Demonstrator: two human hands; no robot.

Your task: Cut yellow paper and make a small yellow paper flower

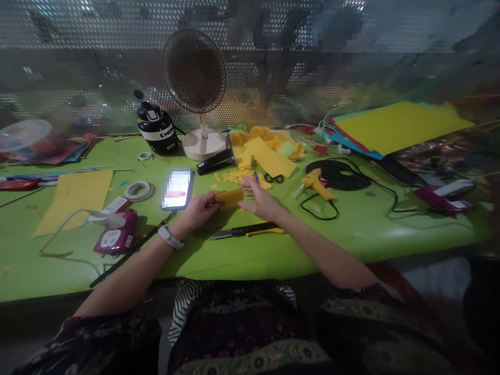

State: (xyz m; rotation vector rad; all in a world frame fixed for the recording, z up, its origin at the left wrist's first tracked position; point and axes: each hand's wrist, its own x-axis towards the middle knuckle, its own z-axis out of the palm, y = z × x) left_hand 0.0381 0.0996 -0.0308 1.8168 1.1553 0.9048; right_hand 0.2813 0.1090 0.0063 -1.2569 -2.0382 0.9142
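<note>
A small yellow piece of paper (230, 199), apparently folded, is pinched at its left end by my left hand (198, 208), which wears a white wristband. At the paper's right end is my right hand (260, 200), its fingers spread and thumb apart; whether it touches the paper is hard to tell. Just beyond the hands lie small yellow paper scraps (234, 176) and black-handled scissors (274, 178). A dark cutter knife (244, 229) rests on the green table on the near side, over something yellow.
Left of my hands lie a lit phone (177, 188), a tape roll (138, 191) and a purple power socket (117, 234). A yellow glue gun (317, 185) with its cord is on the right. Behind stand a fan (203, 143), a black bottle (158, 130) and coloured sheets (402, 127).
</note>
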